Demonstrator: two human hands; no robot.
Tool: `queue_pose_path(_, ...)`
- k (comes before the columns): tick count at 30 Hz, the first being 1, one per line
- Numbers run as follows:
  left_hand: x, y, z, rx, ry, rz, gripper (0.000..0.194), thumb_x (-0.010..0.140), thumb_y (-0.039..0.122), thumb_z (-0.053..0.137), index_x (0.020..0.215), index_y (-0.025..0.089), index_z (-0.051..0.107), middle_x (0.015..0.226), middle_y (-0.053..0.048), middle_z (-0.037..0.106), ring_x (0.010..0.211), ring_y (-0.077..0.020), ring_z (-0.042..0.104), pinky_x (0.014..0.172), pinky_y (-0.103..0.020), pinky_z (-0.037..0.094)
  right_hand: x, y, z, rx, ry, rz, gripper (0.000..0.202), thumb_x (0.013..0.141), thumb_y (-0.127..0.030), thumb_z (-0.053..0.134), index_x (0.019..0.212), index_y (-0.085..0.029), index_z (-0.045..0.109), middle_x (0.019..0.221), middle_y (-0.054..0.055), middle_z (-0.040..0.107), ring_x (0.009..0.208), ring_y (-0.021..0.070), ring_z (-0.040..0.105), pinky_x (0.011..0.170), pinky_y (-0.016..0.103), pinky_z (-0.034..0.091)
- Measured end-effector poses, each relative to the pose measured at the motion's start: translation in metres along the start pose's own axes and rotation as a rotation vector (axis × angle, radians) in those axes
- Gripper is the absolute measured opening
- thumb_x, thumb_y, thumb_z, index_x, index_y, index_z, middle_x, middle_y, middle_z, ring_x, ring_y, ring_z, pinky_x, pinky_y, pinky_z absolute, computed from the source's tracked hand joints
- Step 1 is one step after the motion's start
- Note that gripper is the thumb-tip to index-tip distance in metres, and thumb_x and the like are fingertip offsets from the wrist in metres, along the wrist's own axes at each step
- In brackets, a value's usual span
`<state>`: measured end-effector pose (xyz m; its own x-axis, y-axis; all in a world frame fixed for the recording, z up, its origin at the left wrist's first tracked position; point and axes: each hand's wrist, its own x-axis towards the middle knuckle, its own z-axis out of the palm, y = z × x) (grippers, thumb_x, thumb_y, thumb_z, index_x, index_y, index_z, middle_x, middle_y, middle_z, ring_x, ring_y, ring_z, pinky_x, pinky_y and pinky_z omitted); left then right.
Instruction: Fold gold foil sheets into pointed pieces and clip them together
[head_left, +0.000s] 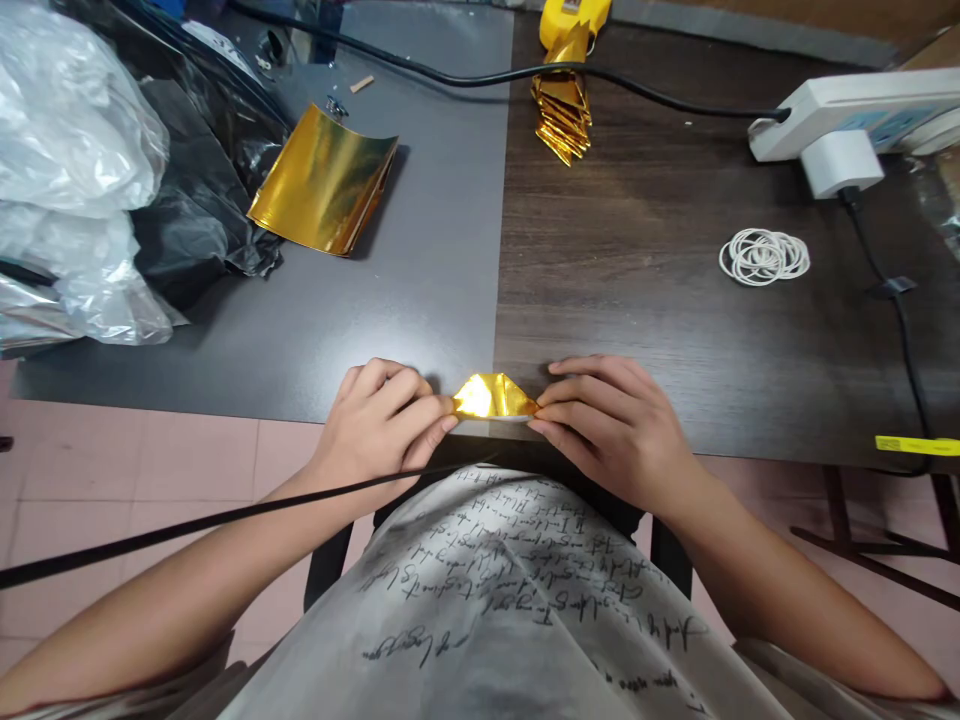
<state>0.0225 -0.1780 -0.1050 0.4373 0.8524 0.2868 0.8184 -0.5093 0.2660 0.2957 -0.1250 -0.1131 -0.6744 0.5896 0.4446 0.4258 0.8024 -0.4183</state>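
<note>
A small folded gold foil paper (pixel 495 396), wide at its base and narrower at the top, lies at the table's front edge between my hands. My left hand (pixel 390 415) pinches its left corner between thumb and fingers. On the other side, my right hand (pixel 619 425) pinches the right corner, its upper fingers stretched over the table. A stack of gold sheets (pixel 326 180) rests on the grey part of the table at the upper left. Several folded gold pieces (pixel 564 105) lie fanned together at the top, beside a yellow object (pixel 574 14).
Plastic bags (pixel 75 120) fill the upper left. White rubber bands (pixel 763 257) lie on the right, below a white power strip (pixel 885 105) with a plug in it. A black cable (pixel 450 77) crosses the back; a yellow strip (pixel 919 445) sits at the right edge.
</note>
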Motion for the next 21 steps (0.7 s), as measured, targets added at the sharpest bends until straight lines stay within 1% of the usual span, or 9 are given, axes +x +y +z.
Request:
queue_pose_path(4,0.002,0.004,0.001,0.045,0.035,-0.022,0.01,0.097,0.023,0.061,0.09,0.021,0.067,0.084,-0.004,0.063,0.087,-0.0235,0.047,0.074,-0.038,0.035,0.001,-0.005,0.002,-0.065,0.044,0.058,0.007,0.09,-0.016,0.074,0.086,-0.016,0.068,0.092,0.004,0.073,0.106,0.0278,0.067,0.089,0.044,0.052)
queue_pose_path(10,0.004,0.009,-0.001,0.09,-0.008,-0.083,0.012,0.098,0.027,0.06,0.089,0.021,0.066,0.085,-0.005,0.061,0.086,-0.0248,0.043,0.073,-0.038,0.031,0.001,-0.012,0.006,-0.131,0.088,0.152,0.01,0.091,-0.022,0.073,0.083,-0.018,0.069,0.092,0.005,0.072,0.108,0.0312,0.066,0.096,0.052,0.049)
queue_pose_path(14,0.005,0.011,-0.002,0.036,-0.029,-0.166,0.013,0.098,0.029,0.06,0.088,0.021,0.064,0.084,-0.003,0.06,0.085,-0.0236,0.045,0.075,-0.038,0.03,0.001,-0.016,0.009,-0.187,0.092,0.188,0.011,0.093,-0.024,0.071,0.083,-0.019,0.068,0.09,0.004,0.071,0.107,0.0298,0.066,0.104,0.054,0.045)
queue_pose_path(18,0.006,0.011,-0.003,0.007,-0.04,-0.226,0.019,0.098,0.032,0.061,0.082,0.021,0.063,0.079,-0.002,0.058,0.082,-0.023,0.046,0.077,-0.038,0.029,0.002,-0.019,0.012,-0.194,0.103,0.223,0.013,0.092,-0.026,0.071,0.082,-0.019,0.068,0.087,0.003,0.069,0.106,0.0294,0.066,0.106,0.055,0.044)
queue_pose_path(21,0.007,0.011,-0.003,-0.022,-0.052,-0.26,0.02,0.098,0.034,0.061,0.082,0.022,0.064,0.078,-0.001,0.059,0.081,-0.0226,0.046,0.077,-0.038,0.029,0.001,-0.02,0.014,-0.166,0.13,0.258,0.012,0.091,-0.024,0.072,0.082,-0.019,0.067,0.086,0.004,0.068,0.107,0.0299,0.065,0.106,0.056,0.044)
